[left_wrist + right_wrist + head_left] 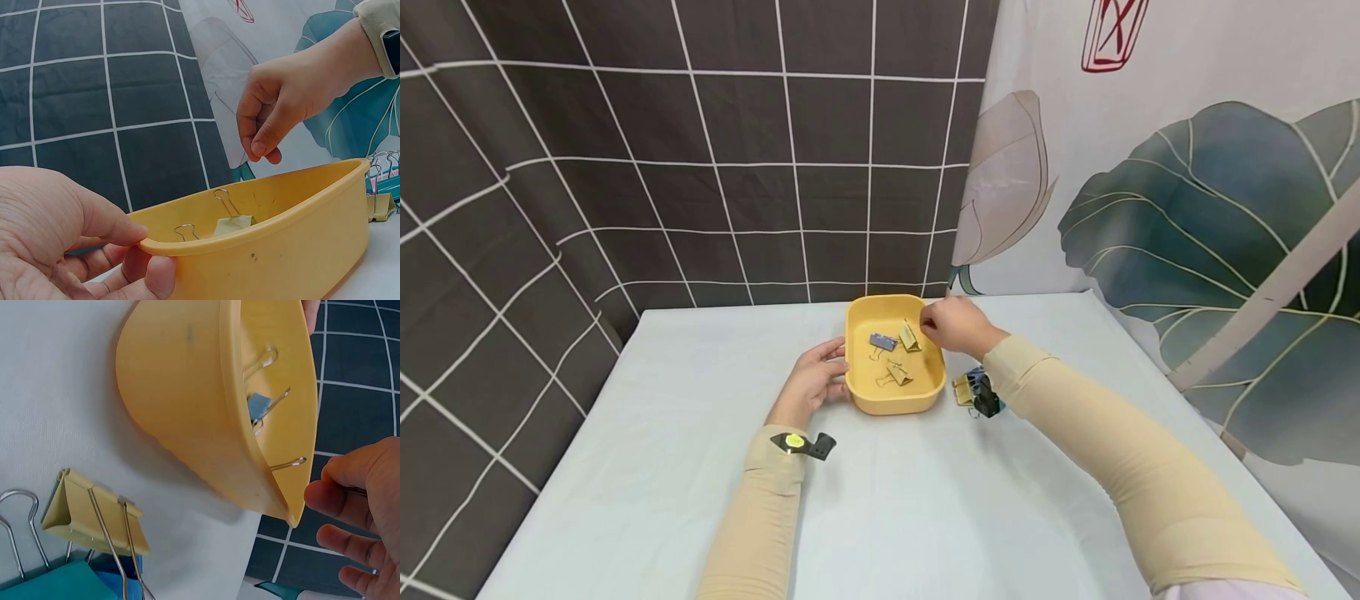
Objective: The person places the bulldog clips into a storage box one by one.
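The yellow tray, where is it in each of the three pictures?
Head view: the yellow tray sits mid-table, the left hand at its left rim, the right hand over its far right corner.
Left wrist view: the tray fills the lower right, its rim held by the left hand's thumb.
Right wrist view: the tray is top centre, seen from outside.
Shared landmark: the binder clips inside it.

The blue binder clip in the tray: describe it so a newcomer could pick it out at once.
On the pale table stands a yellow tray, its near-left rim held by the left hand, with the right hand over its far-right edge. The blue binder clip lies in the tray's left half. The two other clips in the tray are yellow.
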`<state>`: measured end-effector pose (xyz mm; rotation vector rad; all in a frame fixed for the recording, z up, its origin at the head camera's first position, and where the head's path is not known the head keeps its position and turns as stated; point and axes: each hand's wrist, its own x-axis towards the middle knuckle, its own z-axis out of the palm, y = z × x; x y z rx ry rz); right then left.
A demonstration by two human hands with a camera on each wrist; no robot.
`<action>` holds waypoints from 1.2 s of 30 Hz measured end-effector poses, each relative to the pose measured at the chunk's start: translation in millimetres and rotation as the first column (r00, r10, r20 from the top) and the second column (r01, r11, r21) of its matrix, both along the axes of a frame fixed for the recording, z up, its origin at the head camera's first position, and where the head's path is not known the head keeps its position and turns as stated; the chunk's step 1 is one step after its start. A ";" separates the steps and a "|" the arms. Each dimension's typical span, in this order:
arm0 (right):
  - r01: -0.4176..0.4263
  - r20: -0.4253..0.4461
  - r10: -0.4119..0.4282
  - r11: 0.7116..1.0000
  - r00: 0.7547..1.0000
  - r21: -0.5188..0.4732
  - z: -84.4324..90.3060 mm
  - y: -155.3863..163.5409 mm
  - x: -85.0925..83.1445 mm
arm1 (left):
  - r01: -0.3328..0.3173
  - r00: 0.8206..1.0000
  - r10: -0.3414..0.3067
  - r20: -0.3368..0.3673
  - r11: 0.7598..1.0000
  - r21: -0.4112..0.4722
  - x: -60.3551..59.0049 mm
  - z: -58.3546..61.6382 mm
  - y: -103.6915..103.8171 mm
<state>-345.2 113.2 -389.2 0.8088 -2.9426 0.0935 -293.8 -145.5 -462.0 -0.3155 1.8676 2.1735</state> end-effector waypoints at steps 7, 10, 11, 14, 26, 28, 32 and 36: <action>0.012 -0.005 -0.012 1.000 1.000 -0.020 2.2 7.7 -0.1 | 0.001 1.000 -0.001 0.004 1.000 0.002 0.5 0.9 0.4; 0.012 -0.002 -0.012 1.000 1.000 -0.021 5.5 13.3 -0.5 | 0.002 1.000 -0.002 0.002 1.000 0.001 0.2 0.3 -0.1; 0.012 -0.002 -0.012 1.000 1.000 -0.019 7.0 15.6 -0.8 | 0.001 1.000 -0.001 0.002 1.000 0.002 0.0 0.0 -0.2; 0.026 0.002 -0.025 0.999 1.000 -0.019 11.5 23.3 -1.6 | 0.001 1.000 -0.001 0.005 1.000 0.002 -0.8 -0.9 -0.8; 0.090 0.079 -0.084 0.993 0.993 -0.077 16.4 72.9 -4.2 | 0.000 1.000 0.000 0.000 1.000 0.001 -0.6 -1.1 0.5; 0.107 0.105 -0.097 0.990 0.990 -0.094 13.6 84.1 -4.7 | 0.001 1.000 -0.001 -0.002 1.000 0.005 -0.5 -1.1 0.7; 0.120 0.136 -0.105 0.987 0.985 -0.104 8.9 104.3 -1.3 | 0.002 1.000 -0.002 -0.001 1.000 0.011 -0.1 -0.9 0.4; 0.125 0.173 -0.108 0.988 0.979 -0.090 2.9 119.3 4.4 | 0.004 1.000 -0.004 -0.003 1.000 0.022 -0.1 -1.1 0.5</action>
